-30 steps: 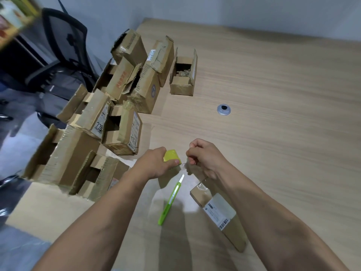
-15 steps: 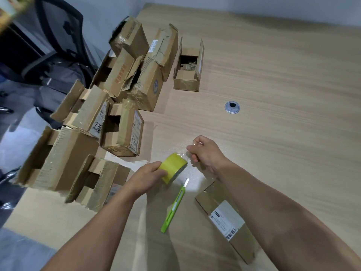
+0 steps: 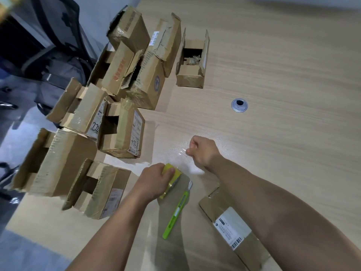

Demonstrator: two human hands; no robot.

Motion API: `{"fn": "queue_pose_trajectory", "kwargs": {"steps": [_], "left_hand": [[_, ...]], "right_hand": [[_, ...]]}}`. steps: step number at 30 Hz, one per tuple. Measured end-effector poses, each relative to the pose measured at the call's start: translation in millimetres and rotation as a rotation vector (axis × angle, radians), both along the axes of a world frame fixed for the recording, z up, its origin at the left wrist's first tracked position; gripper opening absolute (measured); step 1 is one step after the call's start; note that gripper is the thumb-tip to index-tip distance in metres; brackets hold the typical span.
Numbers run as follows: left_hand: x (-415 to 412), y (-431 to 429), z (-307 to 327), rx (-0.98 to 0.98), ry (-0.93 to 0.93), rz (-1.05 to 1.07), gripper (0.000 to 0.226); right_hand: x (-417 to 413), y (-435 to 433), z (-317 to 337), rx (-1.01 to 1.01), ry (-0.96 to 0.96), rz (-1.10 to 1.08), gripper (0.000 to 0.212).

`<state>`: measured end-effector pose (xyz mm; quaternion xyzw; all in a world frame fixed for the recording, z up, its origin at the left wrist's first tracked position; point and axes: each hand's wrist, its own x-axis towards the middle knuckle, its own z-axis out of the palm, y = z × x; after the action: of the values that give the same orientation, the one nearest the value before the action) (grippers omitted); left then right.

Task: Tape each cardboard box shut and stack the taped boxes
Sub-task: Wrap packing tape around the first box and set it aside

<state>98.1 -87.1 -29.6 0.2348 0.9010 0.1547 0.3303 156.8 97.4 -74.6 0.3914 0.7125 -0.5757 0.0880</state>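
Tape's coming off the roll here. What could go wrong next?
1. The utility knife lies with its blade out, just below the tape roll held by the left hand; a knuckle could catch it.
2. The clear tape end pinched by the right hand spans bare table; it may sag and stick down.
3. The labelled box lies under the right forearm and could get shoved.

Our left hand (image 3: 154, 180) has drawn the yellow tape roll (image 3: 168, 168) down toward the lower middle of the frame, away from our right hand (image 3: 204, 151), which it nearly touched before. The roll has turned in our grip, and a longer stretch of clear tape (image 3: 182, 160) now spans the gap.
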Motion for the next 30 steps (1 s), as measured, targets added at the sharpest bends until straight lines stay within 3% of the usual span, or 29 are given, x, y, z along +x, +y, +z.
{"fn": "queue_pose_trajectory", "kwargs": {"steps": [4,7,10,15,24,30], "left_hand": [[2.0,11.5,-0.1,-0.091,-0.035,0.042,0.039],[2.2,18.0,-3.5,-0.135,-0.064,0.102,0.046],[1.2,25.8,-6.1,-0.163,-0.09,0.149,0.048],[3.4,28.2,-4.4,-0.152,-0.109,0.214,0.043],[8.2,24.7,-1.8,-0.071,-0.09,0.29,0.045],[5.7,28.0,0.3,-0.137,-0.013,0.215,0.052]], "right_hand": [[-5.7,-4.0,-5.9,0.085,0.03,0.156,0.019],[-8.2,-2.7,-7.0,0.272,0.002,0.361,0.022],[-9.9,-1.9,-10.2,0.409,-0.009,0.422,0.025],[-8.5,5.0,-15.0,0.457,-0.021,0.341,0.035],[13.6,11.3,-14.2,0.32,0.128,0.022,0.014],[55.1,15.9,-4.9,0.352,0.048,-0.032,0.008]]}}
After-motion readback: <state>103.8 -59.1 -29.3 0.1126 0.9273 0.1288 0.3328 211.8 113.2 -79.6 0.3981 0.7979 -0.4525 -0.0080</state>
